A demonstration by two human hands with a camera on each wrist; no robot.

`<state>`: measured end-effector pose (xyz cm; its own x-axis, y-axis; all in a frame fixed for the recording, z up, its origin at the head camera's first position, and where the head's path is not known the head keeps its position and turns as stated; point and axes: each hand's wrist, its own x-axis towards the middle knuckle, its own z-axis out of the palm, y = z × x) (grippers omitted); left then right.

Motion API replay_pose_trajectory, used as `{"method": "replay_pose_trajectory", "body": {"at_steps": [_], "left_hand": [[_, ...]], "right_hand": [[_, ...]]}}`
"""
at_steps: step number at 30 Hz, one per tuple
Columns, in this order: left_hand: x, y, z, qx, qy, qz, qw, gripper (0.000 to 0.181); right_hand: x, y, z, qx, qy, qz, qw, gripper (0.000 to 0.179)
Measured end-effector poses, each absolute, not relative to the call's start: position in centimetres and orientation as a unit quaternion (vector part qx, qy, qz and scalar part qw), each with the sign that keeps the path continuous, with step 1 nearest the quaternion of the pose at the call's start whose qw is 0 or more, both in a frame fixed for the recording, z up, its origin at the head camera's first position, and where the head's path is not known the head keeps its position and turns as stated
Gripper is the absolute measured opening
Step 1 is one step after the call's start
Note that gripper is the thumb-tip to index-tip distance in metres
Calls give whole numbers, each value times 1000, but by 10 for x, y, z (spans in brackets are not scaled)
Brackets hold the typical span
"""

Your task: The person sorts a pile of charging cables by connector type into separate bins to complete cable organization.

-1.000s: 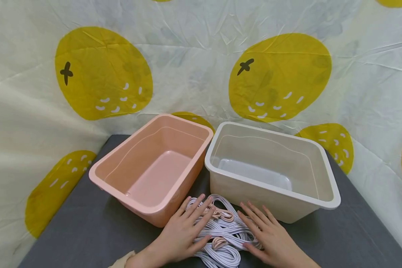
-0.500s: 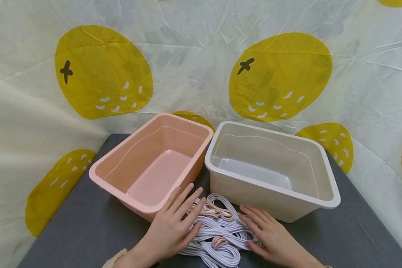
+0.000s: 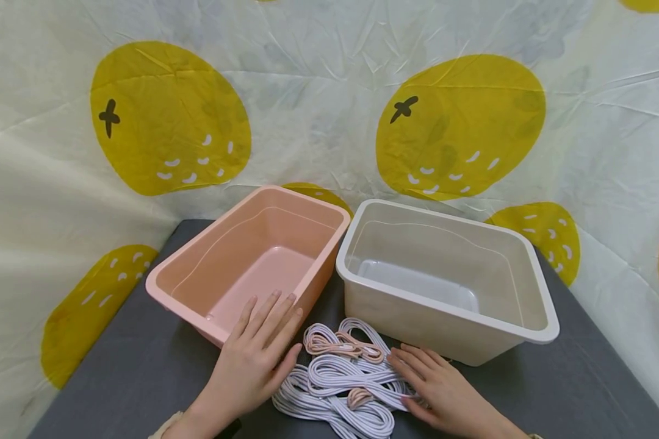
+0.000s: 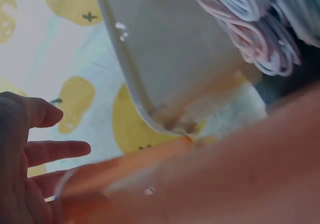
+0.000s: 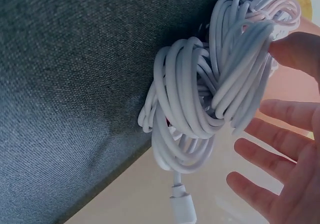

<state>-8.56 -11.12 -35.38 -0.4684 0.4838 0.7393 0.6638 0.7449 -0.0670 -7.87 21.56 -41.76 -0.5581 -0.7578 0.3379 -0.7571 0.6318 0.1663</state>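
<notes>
Several coiled white cables (image 3: 337, 378) lie heaped on the grey table, with thinner pink cords (image 3: 357, 347) looped among them. My left hand (image 3: 252, 360), fingers straight and slightly spread, overlaps the near right corner of the pink bin (image 3: 167, 299) and holds nothing. In the left wrist view its fingers (image 4: 65, 150) reach past the pink wall. My right hand (image 3: 439, 390) is at the heap's right side, fingers extended. The right wrist view shows its thumb (image 5: 295, 54) right at a white coil (image 5: 185, 94); a white connector (image 5: 182, 209) hangs from the bundle.
A beige bin (image 3: 445, 305) stands right of the pink one, behind the cables, their rims close together. Neither bin has anything in it. A white cloth printed with yellow fruit (image 3: 458, 128) hangs behind the grey table (image 3: 560, 390).
My left hand has moved left, off the cables and over to the pink bin's near corner, uncovering the heap's left side. The right hand has stayed nearly in place.
</notes>
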Motion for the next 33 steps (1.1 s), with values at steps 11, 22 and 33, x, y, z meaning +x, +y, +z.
{"method": "replay_pose_trajectory", "body": {"at_steps": [11,22,33], "left_hand": [[-89,-129,-366,-299,-860,-96,403,50],[-89,-132,-370,-292,-854,-100,420,49],[-89,-130,-373,-287,-850,-99,431,50]], "right_hand": [[-76,213,-421,407,-898,-23,169,54],[-79,208,-426,445,-875,-16,193,49],[-76,199,-425,421,-896,-28,138,53]]}}
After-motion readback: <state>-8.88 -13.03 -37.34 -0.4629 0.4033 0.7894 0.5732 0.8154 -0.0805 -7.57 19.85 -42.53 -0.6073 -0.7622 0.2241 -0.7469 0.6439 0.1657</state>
